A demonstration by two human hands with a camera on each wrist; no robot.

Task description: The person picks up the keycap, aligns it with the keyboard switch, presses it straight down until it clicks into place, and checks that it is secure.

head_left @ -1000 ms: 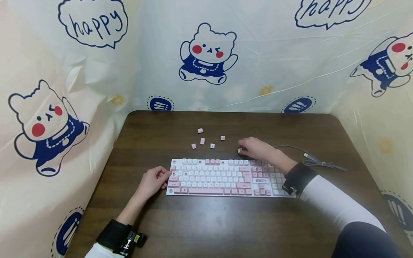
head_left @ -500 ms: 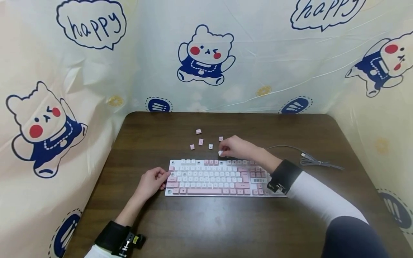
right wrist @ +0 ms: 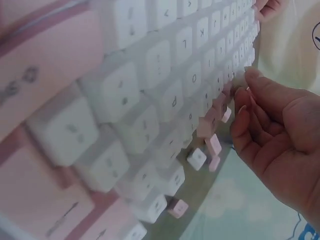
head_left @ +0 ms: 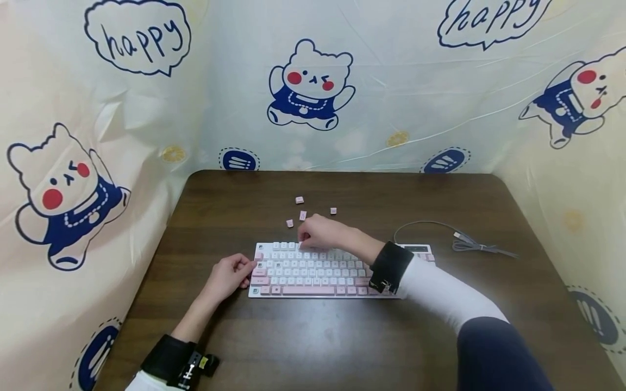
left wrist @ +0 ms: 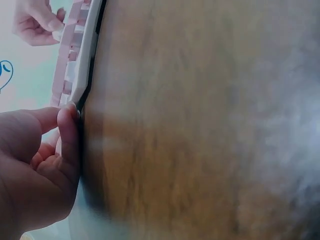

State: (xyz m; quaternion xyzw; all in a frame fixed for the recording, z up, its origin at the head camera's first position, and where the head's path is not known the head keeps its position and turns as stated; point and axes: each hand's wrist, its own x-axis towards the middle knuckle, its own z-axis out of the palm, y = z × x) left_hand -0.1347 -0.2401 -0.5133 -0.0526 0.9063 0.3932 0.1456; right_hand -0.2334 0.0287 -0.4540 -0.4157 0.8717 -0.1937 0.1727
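A pink-and-white keyboard (head_left: 313, 271) lies on the brown table. My left hand (head_left: 231, 271) pinches its left end, thumb and forefinger right at the corner in the left wrist view. My right hand (head_left: 320, 232) is over the back row of keys, left of the middle. A small white keycap (right wrist: 240, 80) is pinched between its thumb and fingers, mostly covered by them. Beyond the keyboard lie several loose keycaps, among them pink ones (head_left: 299, 200) and a white one (right wrist: 197, 159) that the right hand hides in the head view.
A grey cable (head_left: 469, 243), bundled with a tie, runs from the keyboard's back to the right. A printed bear curtain (head_left: 313, 146) surrounds the table's back and sides. My right forearm (head_left: 381, 255) crosses above the keyboard's right part.
My right hand has moved left with the white keycap, from behind the keyboard's right part to its back row left of the middle. The left hand stays at the keyboard's end.
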